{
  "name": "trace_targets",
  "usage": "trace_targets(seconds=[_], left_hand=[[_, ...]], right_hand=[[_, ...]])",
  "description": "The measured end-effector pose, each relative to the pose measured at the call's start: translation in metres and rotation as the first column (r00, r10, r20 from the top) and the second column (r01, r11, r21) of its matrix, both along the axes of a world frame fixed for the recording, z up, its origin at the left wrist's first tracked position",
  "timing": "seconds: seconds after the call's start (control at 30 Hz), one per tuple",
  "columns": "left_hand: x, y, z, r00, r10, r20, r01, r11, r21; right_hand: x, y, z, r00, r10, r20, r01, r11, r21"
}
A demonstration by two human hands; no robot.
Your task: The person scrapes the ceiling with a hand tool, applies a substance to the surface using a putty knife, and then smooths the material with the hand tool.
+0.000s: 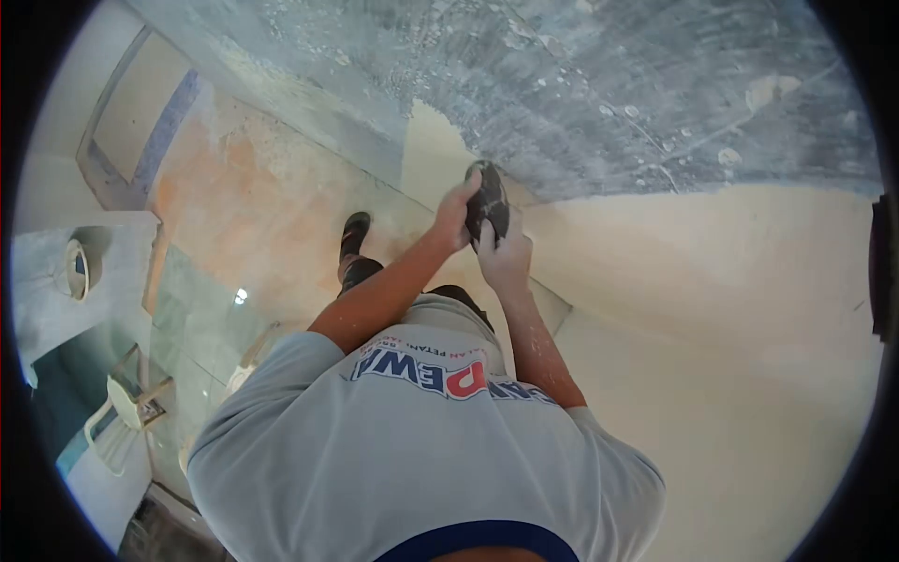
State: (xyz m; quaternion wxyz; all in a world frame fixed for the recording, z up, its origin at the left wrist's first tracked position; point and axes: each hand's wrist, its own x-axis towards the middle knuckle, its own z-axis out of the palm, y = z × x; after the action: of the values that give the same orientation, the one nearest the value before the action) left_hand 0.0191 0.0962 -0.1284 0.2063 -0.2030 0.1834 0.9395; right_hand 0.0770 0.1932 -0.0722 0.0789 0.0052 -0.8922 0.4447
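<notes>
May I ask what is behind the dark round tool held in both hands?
The wall, where cream coat meets grey. The patch behind is covered by the tool, left hand and right hand.

Rough grey cement wall (655, 75) along the top; smooth cream plaster (730, 281) below and right. Orange-stained surface (253, 206) and framed opening (140, 122) at upper left; white chair (122, 403) at lower left. Even light.

renovation site, bare grey cement wall (655, 84), pale plaster (730, 281)
</notes>
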Motion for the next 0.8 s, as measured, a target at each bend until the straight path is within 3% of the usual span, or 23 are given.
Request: trace_targets(seconds=[0.03,0.1,0.23,0.33,0.37,0.43,0.57,0.6,0.63,0.73,0.8], left_hand=[[-0.008,-0.003,-0.003,1.000,0.017,-0.008,-0.017,1.000,0.003],[-0.010,-0.011,-0.015,1.000,0.020,-0.019,-0.018,0.996,0.086],[-0.004,-0.005,-0.008,0.996,0.032,-0.082,-0.018,0.986,0.163],[-0.009,0.002,-0.006,0.996,0.071,-0.063,-0.065,0.995,0.081],[-0.007,0.000,-0.006,0.997,0.080,-0.012,-0.079,0.997,0.018],[-0.020,-0.024,-0.018,0.990,0.055,-0.128,-0.038,0.991,0.132],[-0.004,0.010,-0.016,0.998,0.039,-0.051,-0.039,0.999,-0.002],[0.003,0.015,0.009,1.000,0.014,0.018,-0.012,0.998,-0.068],[-0.005,0.008,0.010,0.999,0.032,0.010,-0.031,0.997,-0.067],[-0.016,-0.025,-0.007,0.987,0.011,-0.163,0.008,0.993,0.115],[-0.012,-0.010,-0.008,0.994,0.009,-0.110,0.000,0.997,0.081]], right_hand=[[-0.010,-0.004,0.000,1.000,0.017,-0.008,-0.017,1.000,0.003],[-0.015,-0.008,-0.004,0.997,0.053,0.053,-0.062,0.982,0.178],[-0.011,0.002,0.000,0.997,0.003,0.079,-0.019,0.979,0.204],[-0.005,0.008,0.007,0.999,0.029,-0.033,-0.028,0.999,0.029],[-0.014,0.000,0.002,0.999,0.047,0.024,-0.050,0.988,0.147],[-0.032,-0.013,-0.010,0.995,0.082,0.048,-0.093,0.952,0.290],[-0.007,0.004,0.002,0.997,0.076,-0.030,-0.069,0.982,0.178],[0.001,0.009,0.006,0.999,0.049,-0.018,-0.046,0.993,0.110],[0.001,0.013,0.008,1.000,0.028,-0.004,-0.028,0.999,0.043],[-0.022,-0.010,-0.018,0.998,0.058,0.007,-0.058,0.968,0.245],[-0.016,-0.003,-0.016,0.999,0.034,-0.006,-0.033,0.986,0.161]])
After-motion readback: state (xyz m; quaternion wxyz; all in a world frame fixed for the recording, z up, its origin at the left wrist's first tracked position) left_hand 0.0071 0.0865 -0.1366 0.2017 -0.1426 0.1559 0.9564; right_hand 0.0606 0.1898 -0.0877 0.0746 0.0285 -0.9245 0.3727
